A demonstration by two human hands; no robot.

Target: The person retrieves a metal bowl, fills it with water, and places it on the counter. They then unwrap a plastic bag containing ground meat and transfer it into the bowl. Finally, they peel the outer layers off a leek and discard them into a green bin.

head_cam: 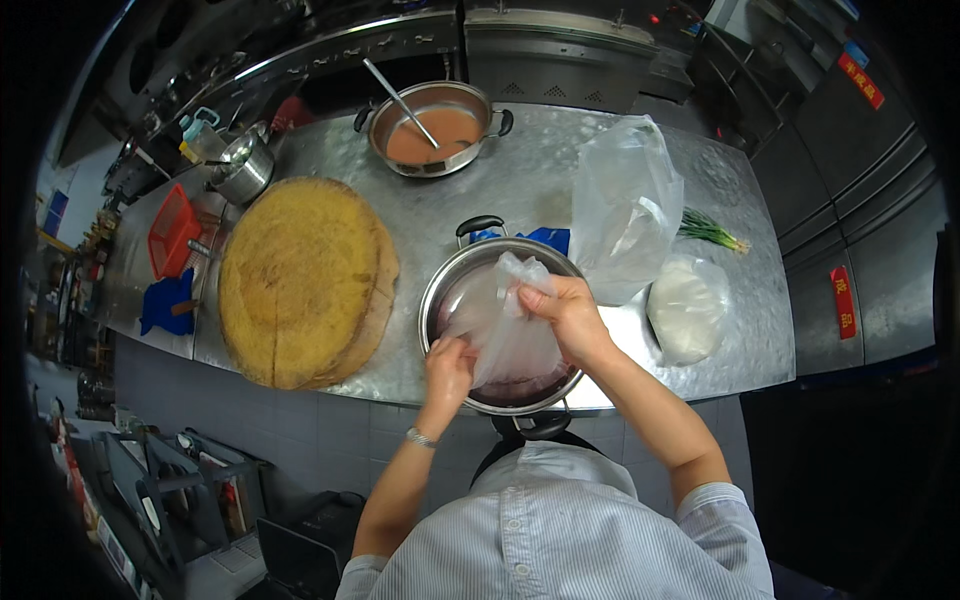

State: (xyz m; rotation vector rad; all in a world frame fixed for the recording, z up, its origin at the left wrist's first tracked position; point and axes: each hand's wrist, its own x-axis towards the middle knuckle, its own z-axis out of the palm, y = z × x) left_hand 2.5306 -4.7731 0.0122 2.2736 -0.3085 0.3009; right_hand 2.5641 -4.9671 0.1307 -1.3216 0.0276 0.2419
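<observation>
A translucent plastic bag (pixel 517 337) is stretched between my two hands above a steel pot (pixel 429 300) with black handles. My right hand (pixel 562 307) grips the gathered upper part of the bag. At the pot's left rim, my left hand (pixel 450 367) pinches the bag's lower left edge. Beneath the bag the pot holds something dark reddish, mostly hidden. A blue cloth or wrapper (pixel 551 238) lies by the pot's far handle.
A thick round wooden chopping block (pixel 300 277) stands left. Behind is a pan of orange-brown liquid (pixel 427 135) with a ladle. A large plastic bag (pixel 626 210), a bag with white contents (pixel 688 311) and green onions (pixel 709 229) lie right. A red basket (pixel 172 232) sits far left.
</observation>
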